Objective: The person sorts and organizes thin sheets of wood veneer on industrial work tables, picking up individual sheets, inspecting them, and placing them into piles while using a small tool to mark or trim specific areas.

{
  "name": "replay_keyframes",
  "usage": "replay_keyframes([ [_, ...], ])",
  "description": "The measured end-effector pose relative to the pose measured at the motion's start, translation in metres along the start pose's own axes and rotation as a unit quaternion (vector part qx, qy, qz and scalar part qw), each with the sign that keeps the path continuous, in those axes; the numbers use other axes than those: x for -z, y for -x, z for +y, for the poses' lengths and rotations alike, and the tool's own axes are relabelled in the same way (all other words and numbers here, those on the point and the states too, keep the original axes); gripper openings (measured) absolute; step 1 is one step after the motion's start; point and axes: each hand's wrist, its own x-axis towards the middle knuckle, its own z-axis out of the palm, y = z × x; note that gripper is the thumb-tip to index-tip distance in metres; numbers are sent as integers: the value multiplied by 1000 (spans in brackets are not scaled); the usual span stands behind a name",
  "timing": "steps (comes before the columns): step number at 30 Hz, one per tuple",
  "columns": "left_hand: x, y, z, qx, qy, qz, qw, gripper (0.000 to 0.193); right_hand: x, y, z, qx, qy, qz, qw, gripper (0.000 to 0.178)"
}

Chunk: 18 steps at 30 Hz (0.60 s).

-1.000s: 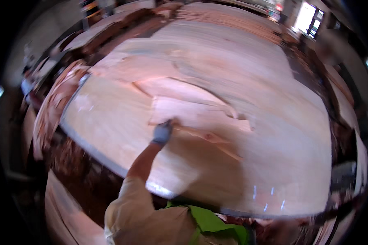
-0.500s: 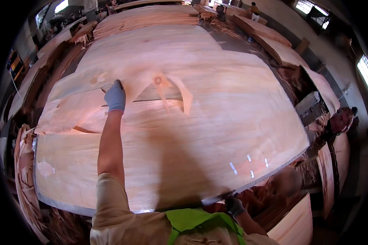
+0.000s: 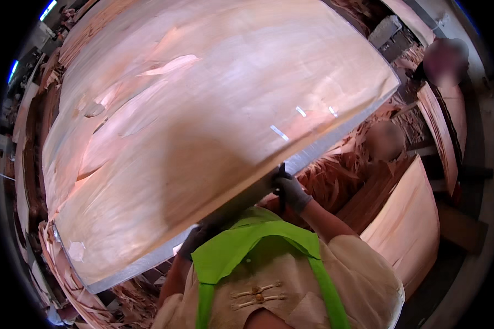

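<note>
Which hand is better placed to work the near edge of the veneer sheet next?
Probably right. The right hand, gloved, is up at the near edge of the veneer sheet, gripping a dark tool. The left hand sits lower, mostly shadowed under that edge.

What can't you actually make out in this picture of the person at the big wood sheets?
Head view:
- Left hand: mostly tucked under the veneer sheet edge; its grip is hidden.
- Right hand: gloved, on a dark handle; what the handle belongs to is hidden.
- Table beneath: covered by veneer.
- Bystanders at right: blurred.
</note>
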Motion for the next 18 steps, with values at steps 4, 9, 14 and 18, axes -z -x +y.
replay_keyframes([
  [4, 2, 4, -61, -151, 179, 35, 972, 43, 1, -14, 3, 47, -32, -36, 998, 19],
  [9, 54, -7, -46, -260, 563, 162, 767, 40, 20, -13, -23, 121, -114, -16, 986, 17],
  [14, 149, 4, -105, -347, 338, 279, 829, 29, -12, -22, -85, 164, 46, -85, 982, 33],
  [18, 115, 7, -28, -280, 489, 265, 782, 29, -8, -22, -120, 208, 57, -77, 973, 35],
])
